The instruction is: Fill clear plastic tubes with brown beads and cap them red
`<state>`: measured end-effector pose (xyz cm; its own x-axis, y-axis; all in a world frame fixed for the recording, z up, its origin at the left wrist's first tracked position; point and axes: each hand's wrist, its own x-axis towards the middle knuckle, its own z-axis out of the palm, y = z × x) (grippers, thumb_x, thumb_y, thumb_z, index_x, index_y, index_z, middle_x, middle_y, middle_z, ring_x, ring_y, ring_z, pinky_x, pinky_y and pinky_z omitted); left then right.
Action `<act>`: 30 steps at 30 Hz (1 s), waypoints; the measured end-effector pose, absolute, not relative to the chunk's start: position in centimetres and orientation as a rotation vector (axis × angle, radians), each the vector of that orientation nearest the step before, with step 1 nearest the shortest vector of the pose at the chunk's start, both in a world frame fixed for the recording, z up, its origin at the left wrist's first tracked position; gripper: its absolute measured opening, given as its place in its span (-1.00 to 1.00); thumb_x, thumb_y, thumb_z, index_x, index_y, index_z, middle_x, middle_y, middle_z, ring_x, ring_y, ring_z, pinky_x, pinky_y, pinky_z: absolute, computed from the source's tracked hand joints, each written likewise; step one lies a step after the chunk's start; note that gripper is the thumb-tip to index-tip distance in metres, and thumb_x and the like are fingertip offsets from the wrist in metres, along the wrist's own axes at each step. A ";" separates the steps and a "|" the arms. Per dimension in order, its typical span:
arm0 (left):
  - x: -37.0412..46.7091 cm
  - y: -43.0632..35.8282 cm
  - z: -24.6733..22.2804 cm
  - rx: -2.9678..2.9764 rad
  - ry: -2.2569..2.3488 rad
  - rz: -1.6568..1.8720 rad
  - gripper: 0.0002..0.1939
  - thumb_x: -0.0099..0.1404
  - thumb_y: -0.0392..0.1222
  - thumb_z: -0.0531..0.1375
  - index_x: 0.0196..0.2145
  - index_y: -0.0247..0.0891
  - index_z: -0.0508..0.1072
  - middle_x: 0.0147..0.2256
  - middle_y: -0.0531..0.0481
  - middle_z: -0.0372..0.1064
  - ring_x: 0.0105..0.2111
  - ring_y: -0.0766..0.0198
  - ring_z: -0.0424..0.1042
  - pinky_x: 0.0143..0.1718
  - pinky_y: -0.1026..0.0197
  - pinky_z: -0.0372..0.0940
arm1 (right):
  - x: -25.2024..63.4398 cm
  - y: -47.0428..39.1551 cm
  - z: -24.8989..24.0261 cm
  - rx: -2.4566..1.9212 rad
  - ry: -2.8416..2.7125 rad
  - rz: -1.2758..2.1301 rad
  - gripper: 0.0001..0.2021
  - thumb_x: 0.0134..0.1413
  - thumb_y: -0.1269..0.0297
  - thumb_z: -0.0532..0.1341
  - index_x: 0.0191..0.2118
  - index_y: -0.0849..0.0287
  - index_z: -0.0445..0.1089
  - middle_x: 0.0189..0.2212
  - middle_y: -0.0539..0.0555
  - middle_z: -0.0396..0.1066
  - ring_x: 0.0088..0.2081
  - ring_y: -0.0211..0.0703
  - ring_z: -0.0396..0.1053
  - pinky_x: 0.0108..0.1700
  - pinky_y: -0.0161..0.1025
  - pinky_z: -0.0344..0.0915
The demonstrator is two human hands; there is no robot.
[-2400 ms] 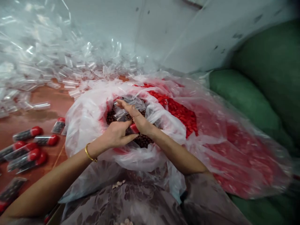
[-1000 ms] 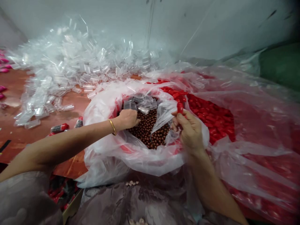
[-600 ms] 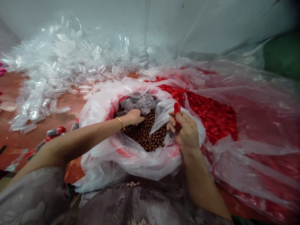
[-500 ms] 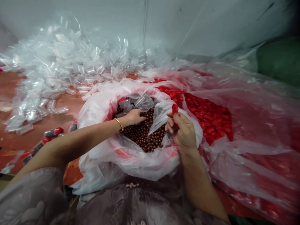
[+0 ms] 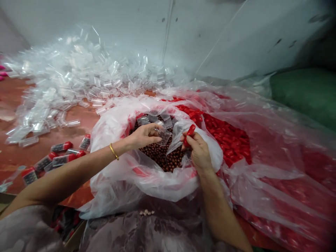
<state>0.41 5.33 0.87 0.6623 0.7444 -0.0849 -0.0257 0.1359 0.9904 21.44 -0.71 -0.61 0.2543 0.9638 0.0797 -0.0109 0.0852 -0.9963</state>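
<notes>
Over a plastic-lined tub of brown balls (image 5: 170, 159), my left hand (image 5: 144, 136) is closed on a clear plastic container (image 5: 165, 138). More clear containers (image 5: 143, 120) lie on the balls behind it. My right hand (image 5: 200, 148) pinches a red plastic cap (image 5: 191, 130) at the right side of the tub; the lower part of the cap is hidden by the fingers. The white plastic bag (image 5: 160, 183) is folded out around the rim of the tub.
Heaped on the red table (image 5: 78, 115) at the back left is a pile of clear containers (image 5: 68, 70). Several filled, red-capped containers (image 5: 61, 160) lie left. A clear bag of red caps (image 5: 228, 136) spreads right. Below left is an open box (image 5: 75, 234).
My left hand has risen from the balls, now with a clear container in its fingers. The red cap in my right hand has tilted to the right. The camera view has shifted slightly.
</notes>
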 end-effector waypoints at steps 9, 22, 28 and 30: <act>-1.8 2.5 -0.2 1.032 0.647 0.727 -0.57 0.03 -0.10 0.40 -0.20 -0.31 0.39 -0.31 0.05 0.38 -0.37 0.42 0.37 -0.32 0.32 0.31 | 19.1 0.4 1.5 -1.148 -1.149 1.367 -0.81 -0.15 0.13 0.19 -0.42 0.13 0.30 -0.67 -0.15 0.12 -0.67 -0.36 0.06 -0.67 -0.36 0.18; -1.2 2.0 -0.7 1.283 0.690 0.659 -0.56 0.18 0.10 0.24 -0.14 -0.24 0.27 -0.38 0.06 0.34 -0.51 0.38 0.37 -0.59 0.37 0.16 | 17.4 1.9 1.5 -1.248 -1.354 1.138 -0.64 -0.11 -0.05 0.32 -0.33 0.15 0.37 -0.45 -0.03 0.44 -0.50 -0.34 0.31 -0.49 -0.37 0.23; -1.6 1.9 -0.5 1.300 0.555 0.676 -0.51 0.15 0.14 0.27 -0.14 -0.26 0.30 -0.36 0.05 0.31 -0.48 0.39 0.35 -0.58 0.37 0.18 | 14.6 3.0 2.0 -1.149 -1.191 1.151 -0.67 -0.19 0.00 0.36 -0.32 0.07 0.38 -0.57 -0.14 0.29 -0.57 -0.37 0.18 -0.52 -0.37 0.14; -1.7 1.7 -0.3 1.261 0.529 0.756 -0.53 0.15 0.12 0.29 -0.17 -0.26 0.30 -0.38 0.07 0.28 -0.48 0.41 0.32 -0.56 0.38 0.19 | 14.0 2.9 2.0 -1.111 -1.145 1.156 -0.70 -0.19 0.04 0.36 -0.34 0.07 0.38 -0.55 -0.12 0.32 -0.54 -0.35 0.23 -0.49 -0.36 0.19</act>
